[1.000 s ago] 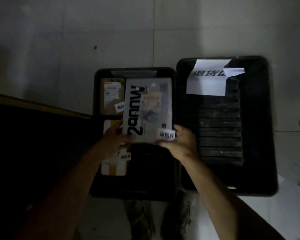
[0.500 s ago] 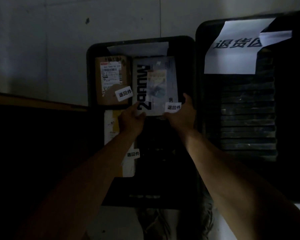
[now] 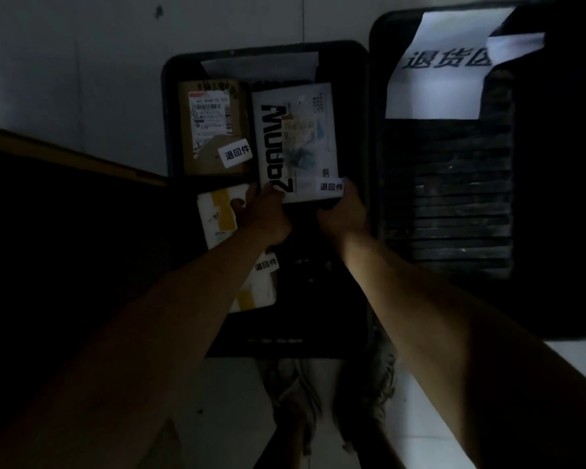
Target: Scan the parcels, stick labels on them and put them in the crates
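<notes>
A flat white parcel (image 3: 295, 140) with bold black lettering and a small white label at its near corner lies in the far right part of the left black crate (image 3: 164, 106). My left hand (image 3: 268, 211) grips its near left corner and my right hand (image 3: 344, 211) grips its near right corner. In the same crate a brown cardboard parcel (image 3: 212, 126) sits at the far left and a white parcel with yellow tape (image 3: 224, 225) lies nearer, partly hidden by my left forearm. Both carry small white labels.
A second, larger black crate (image 3: 555, 198) stands to the right with a slatted bottom and a white paper sign (image 3: 444, 72) on its far wall. A dark table edge (image 3: 65, 157) runs at the left. Pale floor tiles surround the crates.
Both hands have carried the white parcel down and forward into the left crate beside the brown parcel. The view has moved closer to the crates.
</notes>
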`<action>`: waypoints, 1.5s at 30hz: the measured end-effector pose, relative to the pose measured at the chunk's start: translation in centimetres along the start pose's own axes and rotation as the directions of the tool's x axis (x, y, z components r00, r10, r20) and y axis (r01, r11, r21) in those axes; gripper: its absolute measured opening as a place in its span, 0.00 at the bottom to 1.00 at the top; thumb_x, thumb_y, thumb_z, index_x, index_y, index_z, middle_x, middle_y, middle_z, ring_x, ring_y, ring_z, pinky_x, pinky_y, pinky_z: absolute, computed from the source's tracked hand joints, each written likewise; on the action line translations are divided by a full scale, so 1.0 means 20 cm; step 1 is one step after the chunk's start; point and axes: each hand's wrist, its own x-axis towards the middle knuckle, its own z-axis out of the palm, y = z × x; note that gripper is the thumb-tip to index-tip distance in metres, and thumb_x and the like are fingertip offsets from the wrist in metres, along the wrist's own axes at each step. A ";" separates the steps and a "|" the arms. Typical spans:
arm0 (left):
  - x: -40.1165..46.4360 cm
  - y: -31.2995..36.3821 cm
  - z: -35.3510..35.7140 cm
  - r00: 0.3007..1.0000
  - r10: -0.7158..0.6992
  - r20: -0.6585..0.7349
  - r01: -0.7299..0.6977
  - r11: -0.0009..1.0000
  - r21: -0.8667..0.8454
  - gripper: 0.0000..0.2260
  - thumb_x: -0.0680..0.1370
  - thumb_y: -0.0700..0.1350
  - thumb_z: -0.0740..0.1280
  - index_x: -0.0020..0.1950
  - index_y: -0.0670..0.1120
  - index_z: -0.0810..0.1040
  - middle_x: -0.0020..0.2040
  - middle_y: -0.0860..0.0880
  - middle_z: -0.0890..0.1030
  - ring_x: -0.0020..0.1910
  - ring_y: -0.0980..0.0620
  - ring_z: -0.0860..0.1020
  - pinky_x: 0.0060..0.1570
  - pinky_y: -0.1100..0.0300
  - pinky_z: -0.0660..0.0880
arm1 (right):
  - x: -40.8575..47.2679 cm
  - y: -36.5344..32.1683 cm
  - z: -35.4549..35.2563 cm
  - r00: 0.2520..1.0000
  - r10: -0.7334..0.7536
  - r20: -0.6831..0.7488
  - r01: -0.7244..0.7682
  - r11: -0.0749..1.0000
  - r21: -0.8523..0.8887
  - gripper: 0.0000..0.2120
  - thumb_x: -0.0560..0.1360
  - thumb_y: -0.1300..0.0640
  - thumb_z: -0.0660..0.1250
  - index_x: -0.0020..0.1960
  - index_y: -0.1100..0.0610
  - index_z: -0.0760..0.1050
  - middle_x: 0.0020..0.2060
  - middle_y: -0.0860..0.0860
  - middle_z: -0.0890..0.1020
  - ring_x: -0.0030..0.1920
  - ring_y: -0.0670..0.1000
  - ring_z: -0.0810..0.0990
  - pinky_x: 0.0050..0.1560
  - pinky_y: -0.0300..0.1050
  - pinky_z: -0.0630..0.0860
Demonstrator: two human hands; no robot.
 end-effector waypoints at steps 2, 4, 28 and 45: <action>-0.21 0.03 -0.07 0.999 -0.038 -0.005 0.038 0.993 -0.114 0.19 0.80 0.46 0.64 0.72 0.50 0.73 0.73 0.43 0.72 0.72 0.41 0.68 0.73 0.44 0.63 | -0.18 -0.04 -0.09 0.997 0.028 0.078 -0.024 0.998 -0.051 0.19 0.77 0.61 0.70 0.68 0.61 0.76 0.62 0.57 0.80 0.64 0.56 0.79 0.59 0.36 0.73; -0.51 0.07 -0.16 0.999 -0.029 0.016 0.032 0.978 -0.207 0.15 0.79 0.46 0.62 0.65 0.49 0.77 0.66 0.43 0.78 0.64 0.41 0.75 0.67 0.46 0.70 | -0.43 -0.13 -0.25 0.989 0.080 0.124 -0.070 0.995 -0.077 0.16 0.75 0.63 0.71 0.63 0.59 0.79 0.58 0.56 0.83 0.60 0.56 0.81 0.61 0.44 0.77; -4.24 -0.60 -0.65 0.520 -0.743 -0.421 0.294 0.619 -0.728 0.15 0.79 0.50 0.64 0.65 0.50 0.78 0.64 0.49 0.80 0.63 0.47 0.77 0.61 0.54 0.74 | -3.78 -1.25 -0.46 0.254 -0.345 0.904 0.890 -0.282 -0.358 0.13 0.80 0.56 0.64 0.64 0.55 0.76 0.58 0.55 0.80 0.57 0.58 0.80 0.49 0.45 0.73; -6.07 -1.22 1.04 -0.014 -0.999 -0.030 0.338 0.023 -0.941 0.15 0.80 0.50 0.65 0.64 0.48 0.80 0.63 0.49 0.81 0.63 0.48 0.77 0.60 0.51 0.76 | -5.76 0.09 0.44 -0.291 0.024 0.956 0.832 -0.488 0.265 0.17 0.77 0.51 0.66 0.64 0.52 0.78 0.61 0.51 0.81 0.60 0.55 0.79 0.51 0.46 0.73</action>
